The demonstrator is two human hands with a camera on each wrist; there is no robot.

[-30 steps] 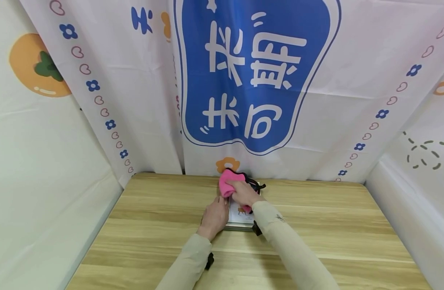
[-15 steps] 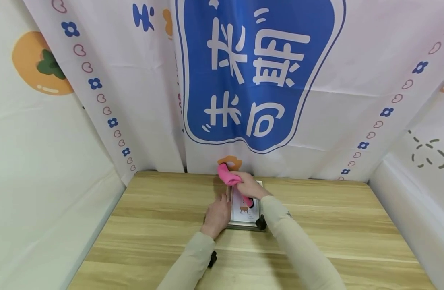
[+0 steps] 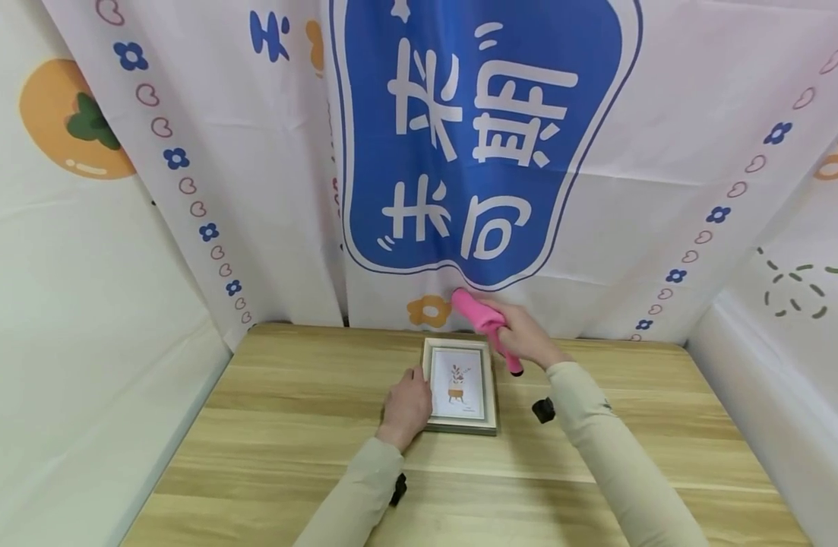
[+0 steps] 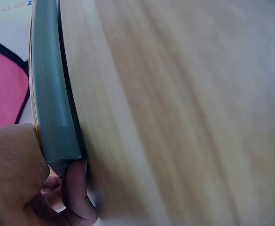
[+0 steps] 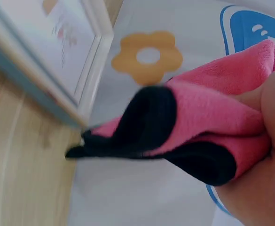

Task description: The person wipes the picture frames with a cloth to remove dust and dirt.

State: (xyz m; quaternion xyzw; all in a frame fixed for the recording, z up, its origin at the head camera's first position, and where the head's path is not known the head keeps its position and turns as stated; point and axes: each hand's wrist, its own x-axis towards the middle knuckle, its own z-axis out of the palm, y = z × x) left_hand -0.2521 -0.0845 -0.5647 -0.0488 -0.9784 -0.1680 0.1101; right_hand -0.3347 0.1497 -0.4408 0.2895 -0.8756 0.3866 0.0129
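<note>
A picture frame (image 3: 490,387) with a pale border and a small plant drawing lies face up near the back of the table. My left hand (image 3: 406,403) grips its left edge; in the left wrist view, fingers curl under the corner of the greenish frame side (image 4: 55,84). Above and right of the frame's far end, my right hand (image 3: 528,334) holds a bunched pink cloth (image 3: 479,313) with black edging. Folds of this cloth (image 5: 208,106) hang from the grip in the right wrist view, apart from the frame (image 5: 97,61).
The wooden table (image 3: 309,410) ends at a white hanging cloth backdrop (image 3: 295,251) with a large blue printed panel (image 3: 453,175). White side walls (image 3: 104,304) enclose the table left and right. A black wrist strap piece (image 3: 544,410) shows beneath the right sleeve.
My right hand has lifted the pink cloth off the picture frame and moved right and up, uncovering the drawing. The left hand stays at the frame's left edge.
</note>
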